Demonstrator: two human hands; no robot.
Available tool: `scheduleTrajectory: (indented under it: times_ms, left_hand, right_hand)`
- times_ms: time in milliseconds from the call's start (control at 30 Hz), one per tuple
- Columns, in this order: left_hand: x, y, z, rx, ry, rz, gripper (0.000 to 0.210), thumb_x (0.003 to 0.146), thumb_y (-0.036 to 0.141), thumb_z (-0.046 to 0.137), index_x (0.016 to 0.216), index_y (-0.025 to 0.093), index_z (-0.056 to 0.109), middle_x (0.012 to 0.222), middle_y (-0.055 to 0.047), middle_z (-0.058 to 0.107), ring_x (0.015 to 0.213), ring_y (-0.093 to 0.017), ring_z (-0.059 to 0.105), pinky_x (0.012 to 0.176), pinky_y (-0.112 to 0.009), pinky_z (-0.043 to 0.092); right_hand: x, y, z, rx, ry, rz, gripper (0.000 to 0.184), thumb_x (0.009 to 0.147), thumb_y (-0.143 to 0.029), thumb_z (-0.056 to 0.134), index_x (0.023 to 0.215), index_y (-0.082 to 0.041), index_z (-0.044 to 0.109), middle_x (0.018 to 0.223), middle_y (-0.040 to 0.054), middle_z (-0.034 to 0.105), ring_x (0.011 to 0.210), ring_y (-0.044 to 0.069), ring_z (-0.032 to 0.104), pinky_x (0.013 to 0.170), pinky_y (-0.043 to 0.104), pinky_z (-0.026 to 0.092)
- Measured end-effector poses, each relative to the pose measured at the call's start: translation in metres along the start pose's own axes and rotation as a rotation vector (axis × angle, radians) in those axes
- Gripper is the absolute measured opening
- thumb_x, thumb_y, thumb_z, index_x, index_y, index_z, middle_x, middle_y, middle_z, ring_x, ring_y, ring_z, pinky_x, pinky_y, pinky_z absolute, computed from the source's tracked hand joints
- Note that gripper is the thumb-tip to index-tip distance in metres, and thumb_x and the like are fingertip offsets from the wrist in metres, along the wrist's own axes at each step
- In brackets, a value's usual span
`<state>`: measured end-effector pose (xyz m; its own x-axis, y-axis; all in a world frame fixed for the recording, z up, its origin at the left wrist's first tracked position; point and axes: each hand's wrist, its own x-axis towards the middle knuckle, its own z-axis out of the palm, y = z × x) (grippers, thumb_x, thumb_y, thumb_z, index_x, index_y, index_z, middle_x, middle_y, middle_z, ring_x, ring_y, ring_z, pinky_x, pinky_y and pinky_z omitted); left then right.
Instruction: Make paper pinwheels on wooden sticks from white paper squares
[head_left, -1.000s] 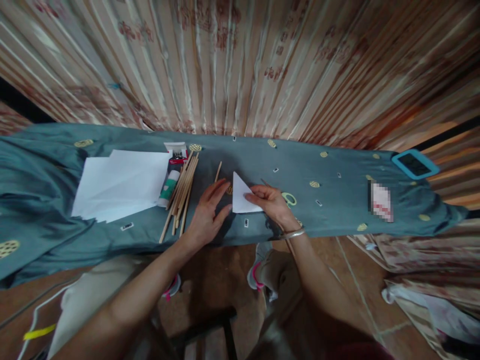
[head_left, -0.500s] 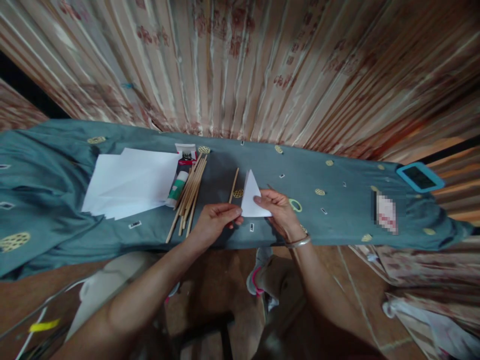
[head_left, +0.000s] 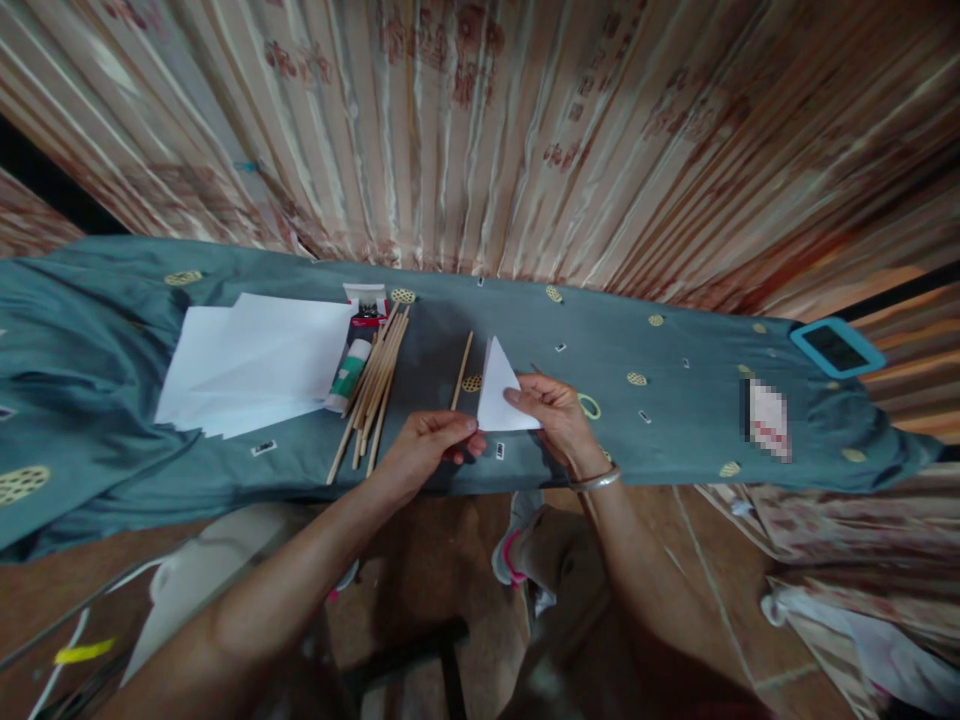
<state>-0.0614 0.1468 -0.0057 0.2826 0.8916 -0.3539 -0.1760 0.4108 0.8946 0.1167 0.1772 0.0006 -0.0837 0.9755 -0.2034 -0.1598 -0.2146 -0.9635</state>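
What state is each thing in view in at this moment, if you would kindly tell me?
Folded paper, triangular, held in the right grip
Loose sheets, overlapping, flat
Bundle of sticks, lying loosely together
Single stick, lying apart from them
Green tube, lying on its side
Small red box, open
Green-handled tool, mostly hidden; open or shut unclear
Blue-framed device, screen dark
Cloth, rumpled at its left end
Pixelated item, state unreadable

The left arm point(head_left: 281, 590) slants up from the lower left of the frame to the left hand point(head_left: 436, 442), just below centre, with the thumb drawn against the bent fingers. The right arm point(head_left: 645, 585) rises leftward from the lower right to the right hand point(head_left: 556, 415), right of centre, palm turned inward, thumb uppermost, fingers curled. The hands are near each other, apart.
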Motion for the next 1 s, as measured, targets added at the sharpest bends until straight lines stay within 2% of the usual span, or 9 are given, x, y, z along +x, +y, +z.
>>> scheduleTrajectory:
  times_ms: [333, 500, 600, 733, 1000]
  left_hand:
    - [-0.0015, 0.0043, -0.0061, 0.236, -0.121, 0.001, 0.019, 0.062, 0.034, 0.067, 0.053, 0.017, 0.067, 0.053, -0.003, 0.066, 0.048, -0.010, 0.051, 0.049, -0.022, 0.036]
    - [0.0009, 0.0019, -0.0077, 0.186, -0.080, 0.001, 0.028, 0.064, 0.044, 0.067, 0.061, 0.016, 0.070, 0.063, -0.006, 0.071, 0.058, -0.015, 0.059, 0.052, -0.023, 0.040]
    - [0.0021, 0.0002, -0.0061, 0.228, -0.077, 0.041, 0.034, 0.066, 0.049, 0.067, 0.059, 0.016, 0.068, 0.060, -0.005, 0.068, 0.055, -0.013, 0.054, 0.050, -0.023, 0.038]
    - [0.0025, -0.0026, -0.0024, 0.285, -0.062, 0.078, 0.034, 0.066, 0.048, 0.068, 0.055, 0.016, 0.066, 0.051, -0.001, 0.060, 0.048, -0.009, 0.045, 0.047, -0.022, 0.033]
    - [0.0016, -0.0032, 0.0000, 0.216, -0.078, 0.024, 0.028, 0.066, 0.042, 0.067, 0.060, 0.015, 0.070, 0.051, -0.002, 0.061, 0.048, -0.010, 0.048, 0.050, -0.023, 0.033]
  right_hand:
    - [-0.0009, 0.0068, -0.0062, -0.095, -0.088, 0.009, 0.027, 0.054, -0.040, 0.086, 0.070, -0.022, 0.074, 0.066, -0.0019, 0.073, 0.053, 0.011, 0.060, 0.053, 0.025, 0.048]
    - [0.0018, 0.0059, -0.0054, -0.065, -0.050, 0.026, 0.028, 0.051, -0.040, 0.086, 0.069, -0.022, 0.074, 0.068, -0.0017, 0.074, 0.053, 0.011, 0.060, 0.053, 0.025, 0.048]
    - [0.0036, 0.0041, -0.0030, -0.046, -0.031, 0.018, 0.029, 0.050, -0.040, 0.087, 0.068, -0.022, 0.074, 0.067, -0.0023, 0.074, 0.052, 0.011, 0.060, 0.052, 0.024, 0.048]
    - [0.0047, 0.0050, -0.0012, -0.042, -0.047, 0.016, 0.028, 0.050, -0.040, 0.087, 0.067, -0.022, 0.074, 0.065, -0.0027, 0.073, 0.051, 0.011, 0.059, 0.052, 0.024, 0.048]
    - [0.0036, 0.0047, -0.0043, -0.044, -0.073, 0.036, 0.027, 0.052, -0.038, 0.087, 0.068, -0.021, 0.073, 0.064, -0.0031, 0.072, 0.051, 0.009, 0.059, 0.051, 0.022, 0.046]
